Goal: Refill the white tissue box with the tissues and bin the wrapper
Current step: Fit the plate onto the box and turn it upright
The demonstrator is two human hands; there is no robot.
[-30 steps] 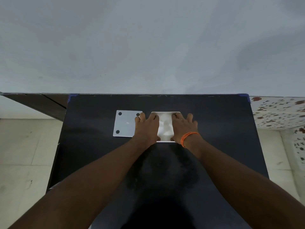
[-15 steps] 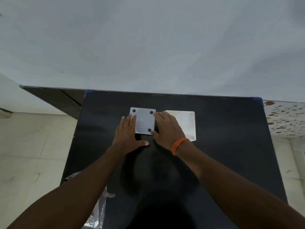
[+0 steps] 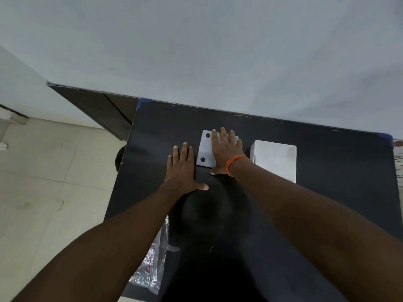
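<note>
Shifted since half a second ago: right hand (image 3: pixel 225 150) now flat, fingers spread, atop white panel (image 3: pixel 205 152); left hand (image 3: pixel 182 168) splayed on black table (image 3: pixel 327 153), off panel; white tissue box (image 3: pixel 275 159) untouched.

My table (image 3: pixel 327 162) is matt black, the white box (image 3: pixel 281 158) smooth, perhaps plastic, the dotted lid (image 3: pixel 205 149) matt, the wrapper (image 3: pixel 150 271) glossy crinkled film.

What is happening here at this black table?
A person is working at the black table with bare hands. The right hand lies flat on a white panel with dark dots; the left hand rests flat on the table beside it. The white tissue box stands open at the right. A clear wrapper hangs at the near edge.
</note>
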